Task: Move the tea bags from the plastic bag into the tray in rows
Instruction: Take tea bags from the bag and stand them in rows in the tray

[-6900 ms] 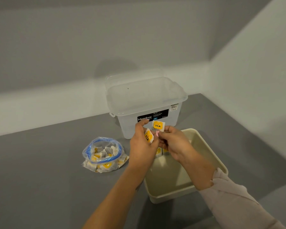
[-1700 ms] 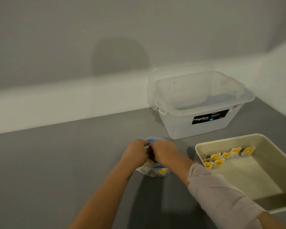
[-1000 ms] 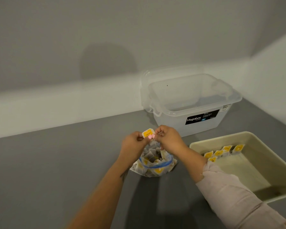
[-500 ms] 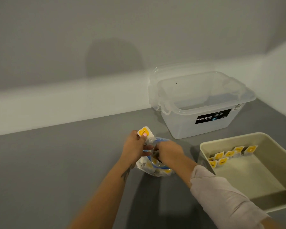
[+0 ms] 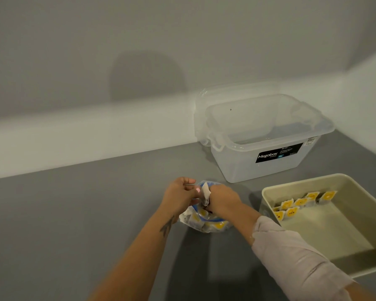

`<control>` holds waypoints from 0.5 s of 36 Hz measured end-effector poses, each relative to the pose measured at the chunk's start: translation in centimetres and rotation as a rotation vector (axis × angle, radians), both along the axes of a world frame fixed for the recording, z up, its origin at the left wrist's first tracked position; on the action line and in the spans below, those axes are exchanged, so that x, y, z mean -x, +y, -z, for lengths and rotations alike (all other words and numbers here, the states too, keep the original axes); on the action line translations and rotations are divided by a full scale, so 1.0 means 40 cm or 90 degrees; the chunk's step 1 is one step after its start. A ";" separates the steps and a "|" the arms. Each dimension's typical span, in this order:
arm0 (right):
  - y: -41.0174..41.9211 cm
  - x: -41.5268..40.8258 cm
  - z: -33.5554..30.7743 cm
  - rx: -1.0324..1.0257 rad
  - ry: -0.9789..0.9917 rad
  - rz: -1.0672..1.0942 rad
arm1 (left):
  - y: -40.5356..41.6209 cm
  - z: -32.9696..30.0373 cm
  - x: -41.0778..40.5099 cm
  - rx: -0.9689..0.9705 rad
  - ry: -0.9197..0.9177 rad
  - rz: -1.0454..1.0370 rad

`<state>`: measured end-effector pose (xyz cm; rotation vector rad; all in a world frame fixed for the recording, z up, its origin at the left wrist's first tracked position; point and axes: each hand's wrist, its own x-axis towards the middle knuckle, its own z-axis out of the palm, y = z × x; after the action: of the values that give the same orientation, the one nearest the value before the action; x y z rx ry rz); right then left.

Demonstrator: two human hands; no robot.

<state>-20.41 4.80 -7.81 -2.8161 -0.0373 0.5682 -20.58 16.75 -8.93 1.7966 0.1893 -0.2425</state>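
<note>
While the left hand (image 5: 179, 195) pinches a white tea bag (image 5: 205, 193) upright over the plastic bag (image 5: 204, 222), the right hand (image 5: 223, 198) curls its fingers down into the bag's blue-rimmed mouth; what they grip cannot be told. More tea bags fill the bag on the grey table (image 5: 74, 213). To the right, the beige tray (image 5: 356, 181) holds yellow-tagged tea bags (image 5: 300, 203) along its far wall. Behind stands a clear storage box (image 5: 263, 135).
</note>
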 end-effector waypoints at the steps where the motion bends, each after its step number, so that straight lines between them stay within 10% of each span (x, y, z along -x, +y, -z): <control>1: -0.002 0.000 0.003 -0.005 -0.001 -0.003 | -0.001 0.002 -0.002 -0.025 -0.009 0.005; 18: -0.026 -0.006 0.009 -0.075 -0.046 -0.019 | -0.013 0.005 0.000 -0.127 -0.120 0.118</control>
<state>-20.16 3.78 -8.17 -2.7249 -0.1240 0.4543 -20.60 16.23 -9.11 2.0252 -0.0913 -0.1891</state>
